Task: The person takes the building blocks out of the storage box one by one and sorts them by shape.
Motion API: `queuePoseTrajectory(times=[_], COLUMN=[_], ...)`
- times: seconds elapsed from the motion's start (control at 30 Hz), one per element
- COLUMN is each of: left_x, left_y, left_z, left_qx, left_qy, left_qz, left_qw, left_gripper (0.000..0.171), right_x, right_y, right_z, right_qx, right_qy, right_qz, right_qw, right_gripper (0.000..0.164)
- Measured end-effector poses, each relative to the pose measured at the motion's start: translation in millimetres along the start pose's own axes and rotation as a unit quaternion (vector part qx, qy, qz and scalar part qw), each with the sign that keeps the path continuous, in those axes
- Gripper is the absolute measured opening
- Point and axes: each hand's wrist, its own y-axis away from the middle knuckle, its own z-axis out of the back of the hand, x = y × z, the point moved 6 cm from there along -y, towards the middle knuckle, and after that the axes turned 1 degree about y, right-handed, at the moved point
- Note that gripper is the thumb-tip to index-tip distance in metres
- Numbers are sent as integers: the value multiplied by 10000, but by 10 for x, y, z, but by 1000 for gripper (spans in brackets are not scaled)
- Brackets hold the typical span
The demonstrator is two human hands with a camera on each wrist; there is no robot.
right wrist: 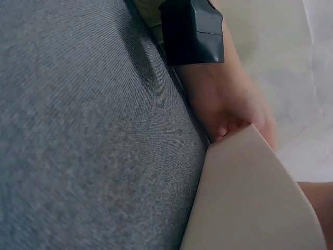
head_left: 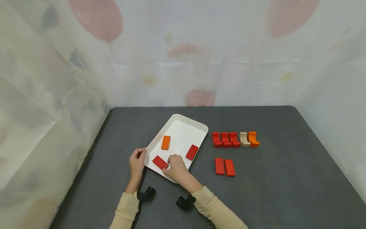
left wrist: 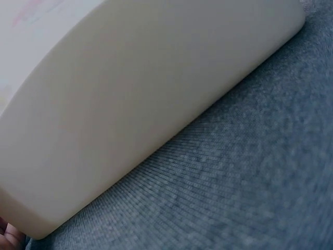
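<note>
Left hand (head_left: pixel 137 163): closed on the left near corner of the white tray (head_left: pixel 183 127), thumb and fingers gripping its rim; the right wrist view shows the fingers curled at the corner.
Right hand (head_left: pixel 178 169): over the near part of the tray, thumb and fingers bent about the right end of the lower red block (head_left: pixel 159 161), in a pinch.
Lower red block: inside the tray by its near short side, lying slantwise, between the two hands.
Orange block (head_left: pixel 166 142): inside the tray, towards its left long side, beyond the lower red block.
Right-side red block (head_left: pixel 192 152): inside the tray, just beside its right long wall, to the right of the right hand.
Tray: set obliquely on the grey worktop (head_left: pixel 271 190).
Red pair (head_left: pixel 219 166): two flat blocks side by side on the worktop, right of the tray.
Curved row: three red pieces (head_left: pixel 225 140), one beige piece (head_left: pixel 244 140) and one orange piece (head_left: pixel 253 139), beyond the red pair.
</note>
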Motion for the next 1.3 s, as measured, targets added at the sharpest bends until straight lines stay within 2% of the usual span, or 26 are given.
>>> queuePoseTrajectory(times=[0.17, 0.43, 0.6, 0.83, 0.97, 1.17, 1.3], left_x=[-27, -10, 4, -48, -100, -38, 1], left_y=[5, 12, 10, 13, 24, 7, 0], left_z=[-13, -28, -10, -18, -19, -23, -5], left_qx=[-46, -48, -76, 106, 162, 91, 23], left_qy=[-39, -38, -65, 92, 154, 38, -2], left_qz=[-23, -63, -50, 86, 54, 44, -58], left_qw=[10000, 10000, 9999, 9999, 9997, 9999, 10000], left_gripper=[12, 12, 13, 14, 15, 14, 14], right_x=[1, 5, 30, 50, 65, 78, 52], right_y=[10, 29, 47, 73, 86, 136, 182], right_z=[15, 14, 12, 83, 112, 200, 282], right_qx=[57, -145, -217, -668, -856, -1426, -1513], right_qy=[95, 403, 535, 87, -31, -406, -811], right_qz=[4, 37, 203, 340, 467, 964, 998], right_qw=[9999, 9991, 9981, 9972, 9952, 9842, 9801], right_gripper=[22, 19, 20, 18, 18, 18, 15])
